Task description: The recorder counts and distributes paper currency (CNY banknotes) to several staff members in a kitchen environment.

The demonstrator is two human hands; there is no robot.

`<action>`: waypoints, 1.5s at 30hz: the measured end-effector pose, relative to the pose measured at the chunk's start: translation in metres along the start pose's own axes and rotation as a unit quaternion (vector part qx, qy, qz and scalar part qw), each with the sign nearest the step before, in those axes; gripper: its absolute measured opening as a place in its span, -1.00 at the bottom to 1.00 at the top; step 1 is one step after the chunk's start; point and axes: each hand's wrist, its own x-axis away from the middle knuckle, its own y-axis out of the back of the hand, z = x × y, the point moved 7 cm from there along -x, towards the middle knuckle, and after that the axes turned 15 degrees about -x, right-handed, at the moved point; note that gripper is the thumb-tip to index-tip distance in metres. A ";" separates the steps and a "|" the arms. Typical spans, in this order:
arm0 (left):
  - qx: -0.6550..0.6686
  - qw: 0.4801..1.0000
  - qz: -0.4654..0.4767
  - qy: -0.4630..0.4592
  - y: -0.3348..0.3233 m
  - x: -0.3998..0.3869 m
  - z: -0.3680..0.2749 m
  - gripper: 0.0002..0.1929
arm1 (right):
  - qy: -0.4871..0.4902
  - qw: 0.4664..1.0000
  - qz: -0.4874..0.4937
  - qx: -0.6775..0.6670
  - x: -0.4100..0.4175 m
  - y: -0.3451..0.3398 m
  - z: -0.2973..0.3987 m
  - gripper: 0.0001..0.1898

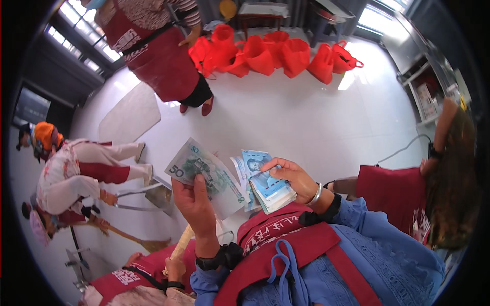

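Note:
My left hand [197, 206] grips a green banknote [214, 178] by its near left edge, thumb on top. The note is spread flat and tilted, with printed numerals in its corners. To the right, my right hand [296, 178] holds a folded stack of banknotes [272, 193], with blue notes on top and pale edges showing below. One blue note [254, 158] sticks out beyond the fold, and more notes fan out on the stack's left side. The green note's right edge comes close to the stack; I cannot tell whether they touch.
Several red bags [294, 57] stand on the pale floor [275, 114]. A person in a red apron [160, 65] stands ahead. People at left hold a broom [153, 244] and a long-handled dustpan [159, 197]. Another person holds a pale stick [183, 243] close by my left arm.

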 end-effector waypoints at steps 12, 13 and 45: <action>-0.119 0.990 -0.073 0.034 -0.020 0.000 0.007 -0.81 | -0.181 0.980 0.075 0.034 -0.052 -0.017 0.040 -0.84; -0.140 0.986 -0.081 0.032 -0.020 0.000 0.010 -0.83 | -0.193 0.978 0.076 0.037 -0.058 -0.016 0.042 -0.84; -0.092 0.961 -0.239 0.104 0.038 0.002 0.048 -0.74 | -0.250 0.956 0.074 0.134 -0.116 -0.052 -0.007 -0.74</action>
